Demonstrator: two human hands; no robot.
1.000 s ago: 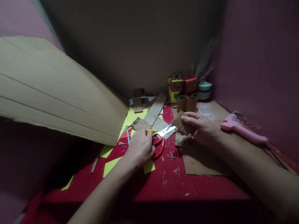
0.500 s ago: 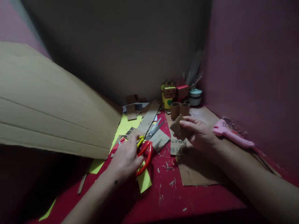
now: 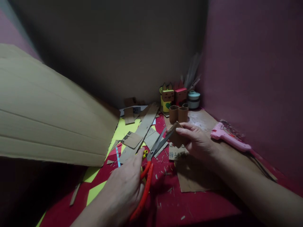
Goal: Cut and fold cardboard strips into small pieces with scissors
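My left hand (image 3: 129, 183) is closed around the red handles of a pair of scissors (image 3: 151, 154), with the blades parted and pointing up and to the right. The blade tips are at the left edge of a small brown cardboard piece (image 3: 177, 137). My right hand (image 3: 197, 138) pinches that piece between thumb and fingers. Behind it stand short cardboard tubes (image 3: 173, 114). Below the right hand lie a printed cardboard strip (image 3: 174, 154) and a larger flat cardboard sheet (image 3: 196, 179).
A pink glue gun (image 3: 229, 139) lies at the right by the wall. Yellow and red box figures (image 3: 168, 96) and a pale blue jar (image 3: 193, 100) stand at the back. A large cardboard panel (image 3: 52, 110) leans at left. Cardboard and paper scraps (image 3: 133, 140) litter the red table (image 3: 170, 201).
The scissors have moved nearer to me, and their blades now reach the cardboard piece. The view has shifted slightly, and more scraps show beyond my left hand.
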